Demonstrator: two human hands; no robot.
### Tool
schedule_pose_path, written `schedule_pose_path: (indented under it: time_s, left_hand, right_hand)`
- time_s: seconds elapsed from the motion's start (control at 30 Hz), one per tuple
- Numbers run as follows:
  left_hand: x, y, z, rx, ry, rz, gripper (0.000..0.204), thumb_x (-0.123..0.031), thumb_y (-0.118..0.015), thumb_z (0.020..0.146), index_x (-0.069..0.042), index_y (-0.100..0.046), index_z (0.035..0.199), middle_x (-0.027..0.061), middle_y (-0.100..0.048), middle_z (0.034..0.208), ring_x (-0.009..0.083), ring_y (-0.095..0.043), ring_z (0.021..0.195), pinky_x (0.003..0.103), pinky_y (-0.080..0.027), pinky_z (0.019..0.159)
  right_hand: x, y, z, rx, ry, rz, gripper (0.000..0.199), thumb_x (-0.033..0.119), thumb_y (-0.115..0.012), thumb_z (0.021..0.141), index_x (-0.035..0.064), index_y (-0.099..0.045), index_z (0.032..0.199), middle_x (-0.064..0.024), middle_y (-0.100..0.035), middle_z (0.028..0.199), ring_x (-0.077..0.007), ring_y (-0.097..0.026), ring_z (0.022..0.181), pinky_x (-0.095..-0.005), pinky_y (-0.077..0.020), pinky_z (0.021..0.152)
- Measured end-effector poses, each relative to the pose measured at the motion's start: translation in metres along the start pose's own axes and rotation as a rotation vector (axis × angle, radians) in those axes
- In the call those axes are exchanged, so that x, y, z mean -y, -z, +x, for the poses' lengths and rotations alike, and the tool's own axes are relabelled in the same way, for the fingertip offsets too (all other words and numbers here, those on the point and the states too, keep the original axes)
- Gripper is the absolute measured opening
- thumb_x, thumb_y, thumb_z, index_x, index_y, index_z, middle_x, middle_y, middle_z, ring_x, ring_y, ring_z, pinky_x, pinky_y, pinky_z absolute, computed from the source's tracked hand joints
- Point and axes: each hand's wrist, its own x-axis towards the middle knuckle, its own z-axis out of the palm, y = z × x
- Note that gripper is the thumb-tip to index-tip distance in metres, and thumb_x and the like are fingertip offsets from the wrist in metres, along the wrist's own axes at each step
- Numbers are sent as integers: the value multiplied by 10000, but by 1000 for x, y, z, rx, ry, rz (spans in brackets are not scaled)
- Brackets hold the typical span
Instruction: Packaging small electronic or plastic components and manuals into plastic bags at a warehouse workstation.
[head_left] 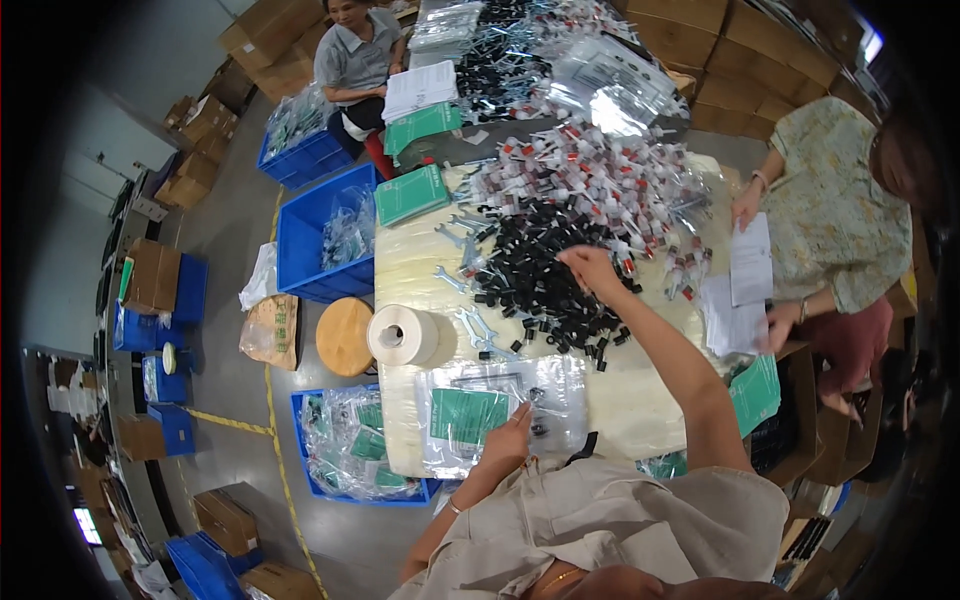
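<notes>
A clear plastic bag (560, 385) with a green leaflet (468, 414) in or under it lies flat at the table's near edge. My left hand (508, 440) is on the bag beside the leaflet, fingers closed at the plastic with the index finger reaching forward. Out over a heap of small black cylindrical parts (530, 265) is my right hand (592, 274), its fingers drawn together; whatever they hold is too small to make out. Behind the black parts rises a pile of small clear-bagged pieces with red and white parts (590, 180). Several open-end wrenches (480, 322) lie left of the heap.
A white tape roll (402, 335) stands at the table's left edge, near a round wooden stool (345, 336). Blue bins (300, 250) line the left side. A co-worker at the right holds white papers (750, 262); another person sits at the far left. Green leaflets (412, 194) are stacked at the table's far-left corner.
</notes>
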Motion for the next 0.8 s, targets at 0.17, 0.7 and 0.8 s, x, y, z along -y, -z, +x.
schedule_pose_path:
  time_s: [0.17,0.7,0.8]
  left_hand:
    - [19,-14,0,-129,-73,-73,480,0,-458,716,-12,-457,1196,120,-438,1309,323,-612,844,407,-514,653]
    - [53,-6,23,-183,-73,-197,411,-3,-463,726,22,-490,1136,163,-473,1261,317,-622,767,401,-513,626]
    - [56,-11,27,-173,-56,-218,463,5,-466,708,-14,-480,1170,115,-449,1299,322,-621,777,418,-510,634]
  right_hand:
    - [26,-30,119,-158,466,-1208,197,218,-589,777,85,-661,903,-131,-638,876,-287,-623,756,-386,-494,654]
    - [-4,2,220,-27,360,-651,213,225,-566,840,17,-594,806,-29,-560,754,-163,-555,602,-298,-442,493]
    - [2,6,212,190,-119,324,151,219,-558,860,75,-544,817,-28,-554,790,-124,-476,561,-257,-378,446]
